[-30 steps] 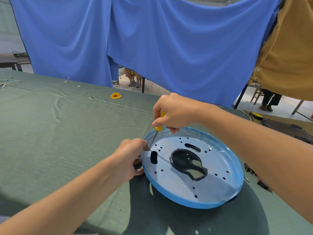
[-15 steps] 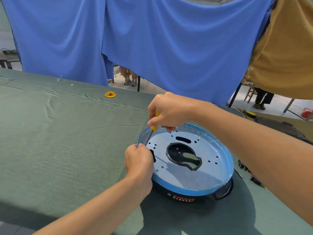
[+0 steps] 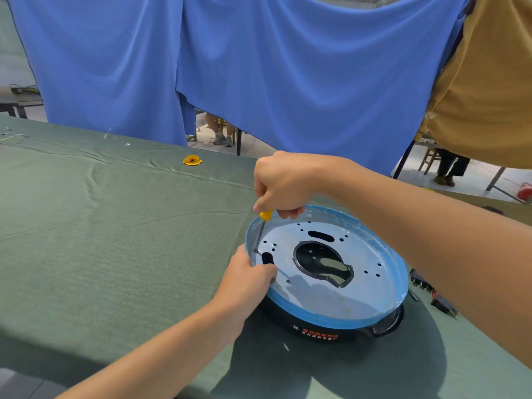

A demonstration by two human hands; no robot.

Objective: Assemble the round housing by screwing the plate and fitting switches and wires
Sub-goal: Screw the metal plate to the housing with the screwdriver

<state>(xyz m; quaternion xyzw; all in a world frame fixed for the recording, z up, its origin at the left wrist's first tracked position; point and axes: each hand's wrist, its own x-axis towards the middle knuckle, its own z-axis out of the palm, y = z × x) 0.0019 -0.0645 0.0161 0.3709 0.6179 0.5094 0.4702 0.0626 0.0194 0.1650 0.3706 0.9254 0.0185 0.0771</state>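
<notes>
One head cam, looks fwd & down, close over housing (image 3: 288, 323) on table (image 3: 115, 254).

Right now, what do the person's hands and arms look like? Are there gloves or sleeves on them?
No gloves and no sleeves. The left hand and the right hand are bare, and so are the left forearm and the right forearm, all the way to the picture's edge. I can see no ring, watch or bracelet on the wrists or fingers that show.

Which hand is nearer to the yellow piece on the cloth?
Right. The right hand is right of the yellow piece; the left hand is farther, nearer the camera.
</notes>
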